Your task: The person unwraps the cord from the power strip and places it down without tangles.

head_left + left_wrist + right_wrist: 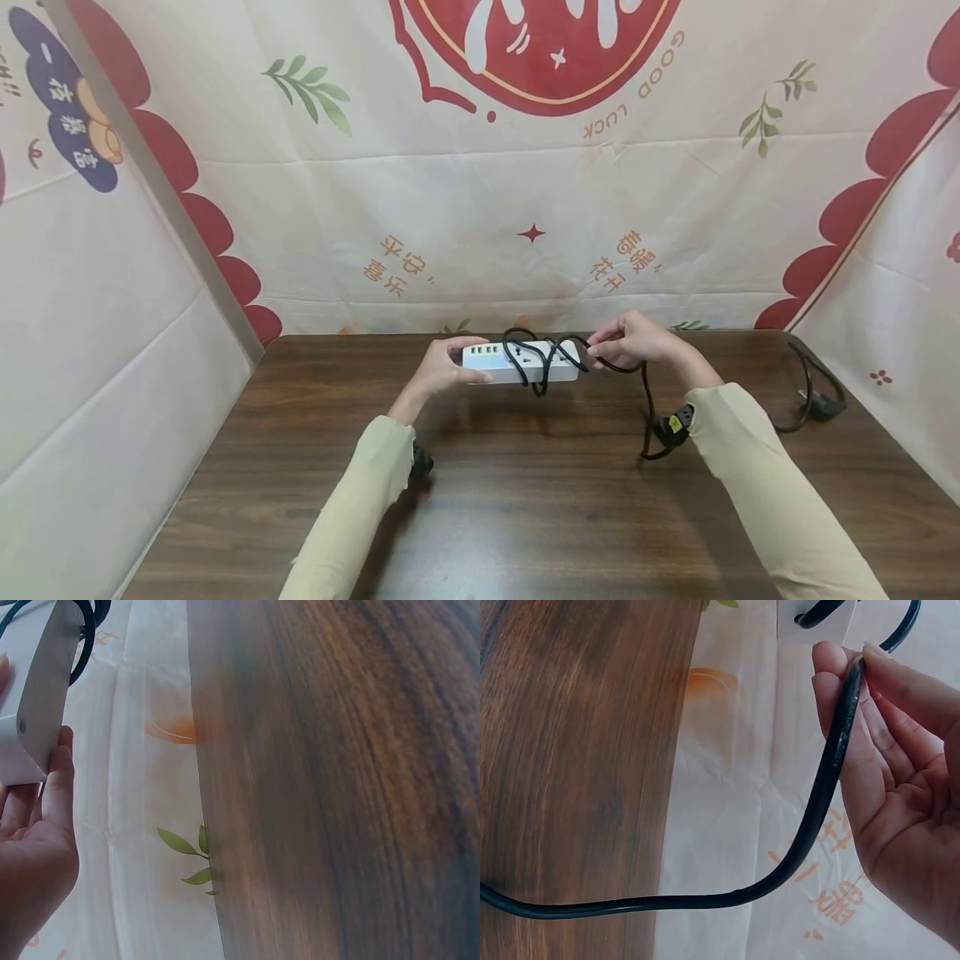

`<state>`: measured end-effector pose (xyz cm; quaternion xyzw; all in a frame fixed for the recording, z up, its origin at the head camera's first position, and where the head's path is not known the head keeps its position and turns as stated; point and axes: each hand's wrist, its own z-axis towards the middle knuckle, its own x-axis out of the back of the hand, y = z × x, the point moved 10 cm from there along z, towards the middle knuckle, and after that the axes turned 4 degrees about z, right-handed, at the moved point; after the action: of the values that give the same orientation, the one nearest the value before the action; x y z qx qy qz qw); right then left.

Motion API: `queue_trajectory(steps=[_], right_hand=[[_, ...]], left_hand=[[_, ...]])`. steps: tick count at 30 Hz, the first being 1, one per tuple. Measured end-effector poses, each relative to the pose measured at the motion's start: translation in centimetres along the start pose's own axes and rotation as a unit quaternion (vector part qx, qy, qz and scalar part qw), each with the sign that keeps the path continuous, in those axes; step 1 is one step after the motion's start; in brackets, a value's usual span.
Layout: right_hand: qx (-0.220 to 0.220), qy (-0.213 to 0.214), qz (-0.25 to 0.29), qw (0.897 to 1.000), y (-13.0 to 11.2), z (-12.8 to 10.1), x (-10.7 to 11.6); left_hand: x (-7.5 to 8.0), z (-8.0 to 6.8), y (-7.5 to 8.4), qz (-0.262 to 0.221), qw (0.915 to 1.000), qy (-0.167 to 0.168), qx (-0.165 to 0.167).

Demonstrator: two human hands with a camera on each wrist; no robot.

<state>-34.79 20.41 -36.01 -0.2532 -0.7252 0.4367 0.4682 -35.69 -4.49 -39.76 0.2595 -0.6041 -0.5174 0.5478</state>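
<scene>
A white power strip (495, 361) with USB ports and sockets is held over the back of the table. My left hand (438, 367) grips its left end, thumb in front and fingers behind; the left wrist view shows the hand (37, 832) around the strip's end (45, 690). Loops of black cord (542, 385) lie around the strip's middle and right part. Just right of the strip, my right hand (633, 340) pinches the cord between thumb and fingertips, also plain in the right wrist view, where the cord (829, 769) hangs down from the fingers.
The cord's black plug (823, 406) lies on the brown wooden table (525, 500) near its right edge. Printed cloth walls (450, 208) stand behind and at both sides. Dark wrist devices (422, 461) sit under both forearms.
</scene>
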Motion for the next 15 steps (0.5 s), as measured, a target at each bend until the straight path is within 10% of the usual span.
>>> queue_trajectory(steps=[15], right_hand=[[-0.011, -0.057, -0.031, 0.998, 1.4, 0.2, -0.6]], left_hand=[[0.2, 0.4, 0.2, -0.004, 0.9999, 0.013, -0.006]])
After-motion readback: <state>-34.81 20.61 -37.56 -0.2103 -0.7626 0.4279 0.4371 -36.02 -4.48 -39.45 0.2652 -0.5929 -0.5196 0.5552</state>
